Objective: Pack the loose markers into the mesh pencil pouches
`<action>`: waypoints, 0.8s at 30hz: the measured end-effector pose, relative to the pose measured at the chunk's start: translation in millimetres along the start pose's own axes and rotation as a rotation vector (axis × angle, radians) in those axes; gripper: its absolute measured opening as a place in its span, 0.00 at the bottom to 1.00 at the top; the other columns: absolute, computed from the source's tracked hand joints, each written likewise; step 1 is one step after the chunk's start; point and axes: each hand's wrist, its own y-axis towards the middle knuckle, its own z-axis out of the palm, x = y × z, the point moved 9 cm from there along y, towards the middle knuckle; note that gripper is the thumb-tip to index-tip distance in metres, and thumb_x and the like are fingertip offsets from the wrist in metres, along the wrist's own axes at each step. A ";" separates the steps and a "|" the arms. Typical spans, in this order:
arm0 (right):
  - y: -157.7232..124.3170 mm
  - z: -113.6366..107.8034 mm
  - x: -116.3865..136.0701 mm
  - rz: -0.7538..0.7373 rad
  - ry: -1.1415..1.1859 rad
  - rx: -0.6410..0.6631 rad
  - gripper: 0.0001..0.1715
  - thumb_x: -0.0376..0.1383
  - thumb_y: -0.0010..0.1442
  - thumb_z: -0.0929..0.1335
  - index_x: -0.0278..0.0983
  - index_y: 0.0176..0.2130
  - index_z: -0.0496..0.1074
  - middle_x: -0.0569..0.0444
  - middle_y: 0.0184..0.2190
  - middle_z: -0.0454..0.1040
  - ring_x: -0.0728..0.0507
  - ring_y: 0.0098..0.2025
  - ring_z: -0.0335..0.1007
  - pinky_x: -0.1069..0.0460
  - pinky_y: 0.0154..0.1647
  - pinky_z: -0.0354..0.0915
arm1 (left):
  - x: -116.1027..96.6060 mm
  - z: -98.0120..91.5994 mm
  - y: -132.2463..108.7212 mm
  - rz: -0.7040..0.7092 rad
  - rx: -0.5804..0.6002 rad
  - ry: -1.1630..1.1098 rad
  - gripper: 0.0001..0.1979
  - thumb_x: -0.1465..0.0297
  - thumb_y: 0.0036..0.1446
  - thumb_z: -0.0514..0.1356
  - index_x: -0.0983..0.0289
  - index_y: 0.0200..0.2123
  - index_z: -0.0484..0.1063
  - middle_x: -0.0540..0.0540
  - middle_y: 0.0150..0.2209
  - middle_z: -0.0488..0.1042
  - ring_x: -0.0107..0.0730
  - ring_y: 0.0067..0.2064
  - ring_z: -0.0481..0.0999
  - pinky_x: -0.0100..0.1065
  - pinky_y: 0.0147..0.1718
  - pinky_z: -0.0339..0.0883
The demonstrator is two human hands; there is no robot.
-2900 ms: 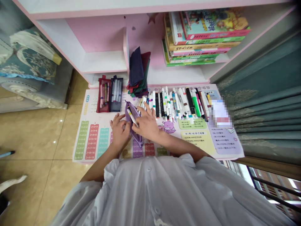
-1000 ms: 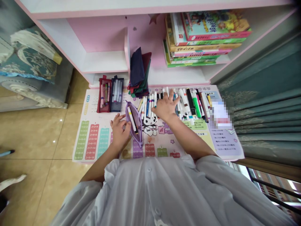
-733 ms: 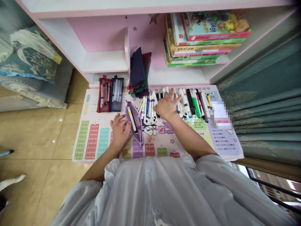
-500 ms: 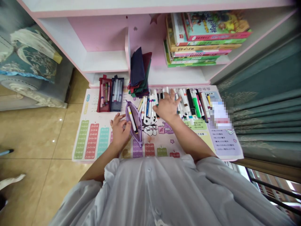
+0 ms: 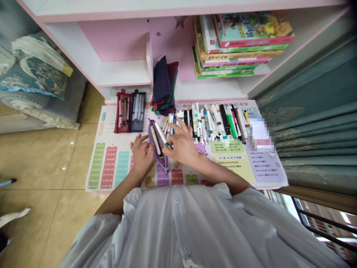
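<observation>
Two hands, head view: left hand point(image 5: 141, 158) on the pouch's near-left edge; right hand point(image 5: 181, 143) just beside the pouch, over its upper half.
Left grip: clenched on the edge of a purple zip pouch point(image 5: 163, 163), fingers curled over the rim.
Right grip: closed on a white marker with a green band point(image 5: 161, 134), thumb and fingers at the banded end.
Pouch position: on a multiplication-table poster point(image 5: 106, 130), open, long axis slanting from far left to near right.
Pouch contents: one white marker point(image 5: 155, 140) lying inside, along the pouch's long axis; anything beneath it hidden.
Held marker: long axis diagonal, free end pointing up and left toward the pouch's far tip, directly above the opening.
Step in hand, as judged: marker-loading, with the pouch spread and a second marker at its mouth.
Call of the moment, as judged: marker kept in line with the pouch's long axis, rim held apart.
Beyond the hands: loose rows of markers point(image 5: 214, 124) across the poster's far edge; red mesh pencil case point(image 5: 122, 111) and navy mesh pencil case point(image 5: 138, 111), both filled; stacked fabric pouches point(image 5: 163, 85); picture books point(image 5: 240, 44) on a pink-and-white shelf point(image 5: 122, 74).
Edges: teal curtain point(image 5: 320, 149) right, tiled floor point(image 5: 41, 167) left.
</observation>
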 end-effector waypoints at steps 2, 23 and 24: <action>-0.4 10.1 5.6 -0.023 -0.001 0.059 0.09 0.36 0.52 0.68 0.36 0.24 0.76 0.43 0.64 0.66 0.24 0.72 0.45 0.25 0.65 0.46 | 0.5 -0.2 0.0 0.002 0.001 0.005 0.14 0.63 0.59 0.55 0.60 0.22 0.67 0.58 0.54 0.76 0.49 0.67 0.63 0.62 0.65 0.47; 12.3 55.6 3.3 0.022 -0.148 0.169 0.18 0.38 0.59 0.68 0.32 0.44 0.81 0.36 0.68 0.59 0.22 0.73 0.39 0.21 0.66 0.42 | 1.7 0.8 0.8 -0.001 0.004 0.001 0.14 0.63 0.58 0.56 0.61 0.22 0.67 0.59 0.54 0.76 0.51 0.66 0.63 0.63 0.65 0.46; 12.6 56.1 3.1 0.024 -0.151 0.171 0.18 0.39 0.59 0.68 0.32 0.44 0.81 0.36 0.68 0.59 0.22 0.73 0.39 0.21 0.66 0.42 | 1.4 0.6 1.0 0.001 0.002 -0.001 0.14 0.63 0.58 0.56 0.60 0.22 0.67 0.59 0.54 0.76 0.51 0.66 0.63 0.63 0.65 0.46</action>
